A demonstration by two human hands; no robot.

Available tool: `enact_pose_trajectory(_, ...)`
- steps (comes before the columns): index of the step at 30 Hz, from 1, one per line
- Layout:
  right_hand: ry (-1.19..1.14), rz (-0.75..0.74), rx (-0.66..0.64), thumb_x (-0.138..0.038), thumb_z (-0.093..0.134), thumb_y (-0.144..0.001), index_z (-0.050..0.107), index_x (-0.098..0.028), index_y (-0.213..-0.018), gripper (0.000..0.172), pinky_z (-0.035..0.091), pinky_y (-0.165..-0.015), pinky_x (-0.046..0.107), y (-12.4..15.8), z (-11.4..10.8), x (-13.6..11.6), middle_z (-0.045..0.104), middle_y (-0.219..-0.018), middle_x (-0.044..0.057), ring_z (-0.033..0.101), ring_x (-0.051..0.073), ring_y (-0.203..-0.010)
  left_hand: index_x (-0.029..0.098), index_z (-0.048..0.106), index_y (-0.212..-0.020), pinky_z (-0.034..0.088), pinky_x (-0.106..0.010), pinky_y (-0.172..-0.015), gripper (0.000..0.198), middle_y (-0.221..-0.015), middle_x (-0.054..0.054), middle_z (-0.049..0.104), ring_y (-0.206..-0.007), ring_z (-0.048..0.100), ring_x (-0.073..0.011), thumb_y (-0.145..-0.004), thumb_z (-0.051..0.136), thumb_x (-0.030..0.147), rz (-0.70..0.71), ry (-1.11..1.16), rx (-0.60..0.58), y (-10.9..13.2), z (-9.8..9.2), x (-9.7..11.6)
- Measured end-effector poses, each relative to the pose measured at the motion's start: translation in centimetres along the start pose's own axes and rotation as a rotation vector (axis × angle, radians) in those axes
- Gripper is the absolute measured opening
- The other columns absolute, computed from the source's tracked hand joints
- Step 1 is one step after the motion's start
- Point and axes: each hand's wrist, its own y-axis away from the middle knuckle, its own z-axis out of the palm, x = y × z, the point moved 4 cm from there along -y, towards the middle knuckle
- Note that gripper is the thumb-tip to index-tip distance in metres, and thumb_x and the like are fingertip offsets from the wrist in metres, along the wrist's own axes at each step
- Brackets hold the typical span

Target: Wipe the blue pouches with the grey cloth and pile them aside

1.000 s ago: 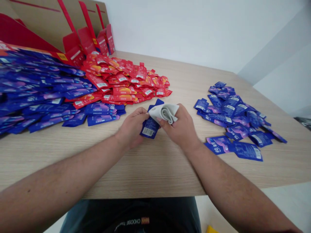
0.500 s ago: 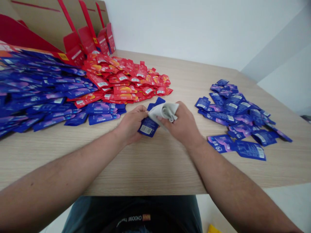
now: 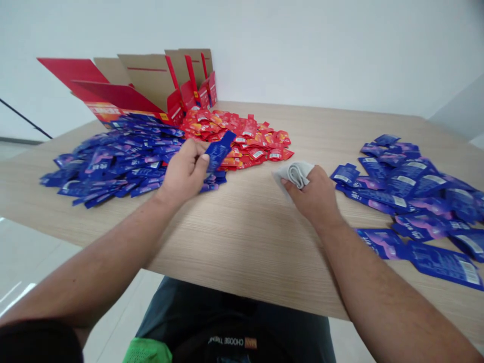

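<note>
My left hand (image 3: 186, 169) pinches a blue pouch (image 3: 219, 152) by its side, raised in front of the red pouches (image 3: 249, 136). A rolled whitish cloth (image 3: 297, 175) is gripped in my right hand (image 3: 318, 195), over the middle of the table. The two hands are apart. Under and left of my left hand spreads a large heap of blue pouches (image 3: 113, 164). Another pile of blue pouches (image 3: 408, 179) lies to the right of my right hand.
Open red cardboard boxes (image 3: 151, 91) stand behind the heaps at the back left, against a white wall. The wooden table's (image 3: 242, 242) front edge runs just before my lap. Something green (image 3: 147, 350) shows at the bottom.
My left hand has moved away to the left with the blue pouch, out from under the cloth. My right hand still grips the cloth. The view has turned left.
</note>
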Motion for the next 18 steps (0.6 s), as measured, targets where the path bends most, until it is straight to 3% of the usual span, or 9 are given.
enact_pose_trajectory(3, -0.052, -0.024, -0.013, -0.050, 0.066, -0.088, 0.069, -0.022, -0.099, 0.030, 0.054, -0.085, 0.049, 0.0, 0.0, -0.3, 0.067, -0.095, 0.012, 0.064, 0.032, -0.097, 0.026, 0.064, -0.092, 0.041, -0.042, -0.114, 0.009, -0.128, -0.010, 0.071, -0.125, 0.058, -0.0298, -0.084, 0.066, 0.026, 0.247, -0.425, -0.092, -0.9, -2.8, -1.4)
enact_pose_trajectory(7, -0.102, -0.030, -0.030, -0.049, 0.068, -0.086, 0.068, -0.022, -0.100, 0.030, 0.055, -0.087, 0.048, 0.0, 0.2, -0.3, 0.066, -0.093, 0.011, 0.064, 0.032, -0.097, 0.025, 0.068, -0.085, 0.041, -0.048, -0.116, 0.010, -0.118, -0.013, 0.075, -0.120, 0.063, -0.0315, -0.084, 0.060, 0.031, 0.307, -0.676, -0.426, -1.6, -3.7, -5.4)
enact_pose_trajectory(10, -0.119, -0.029, -0.029, -0.049, 0.070, -0.085, 0.068, -0.021, -0.101, 0.032, 0.055, -0.086, 0.048, 0.1, 0.4, -0.2, 0.066, -0.092, 0.011, 0.064, 0.032, -0.096, 0.025, 0.073, -0.085, 0.044, -0.049, -0.113, 0.016, -0.109, -0.014, 0.077, -0.111, 0.066, -0.0310, -0.084, 0.059, 0.032, 0.328, -0.746, -0.463, -2.0, -4.1, -6.9)
enact_pose_trajectory(14, -0.131, -0.033, -0.037, -0.049, 0.070, -0.085, 0.067, -0.021, -0.101, 0.032, 0.055, -0.086, 0.047, 0.1, 0.9, 0.0, 0.067, -0.093, 0.011, 0.064, 0.031, -0.095, 0.024, 0.072, -0.080, 0.042, -0.052, -0.114, 0.019, -0.105, -0.015, 0.077, -0.108, 0.066, -0.0329, -0.085, 0.057, 0.034, 0.357, -0.843, -0.465, -2.4, -3.8, -6.3)
enact_pose_trajectory(18, -0.106, -0.024, -0.074, -0.046, 0.070, -0.087, 0.066, -0.019, -0.105, 0.032, 0.055, -0.089, 0.045, 0.1, 0.9, -0.5, 0.069, -0.099, 0.013, 0.065, 0.031, -0.101, 0.024, 0.074, -0.088, 0.039, -0.053, -0.116, 0.017, -0.106, -0.012, 0.077, -0.113, 0.065, -0.0336, -0.085, 0.062, 0.035, 0.412, -0.843, -0.466, -1.0, -1.8, -3.5)
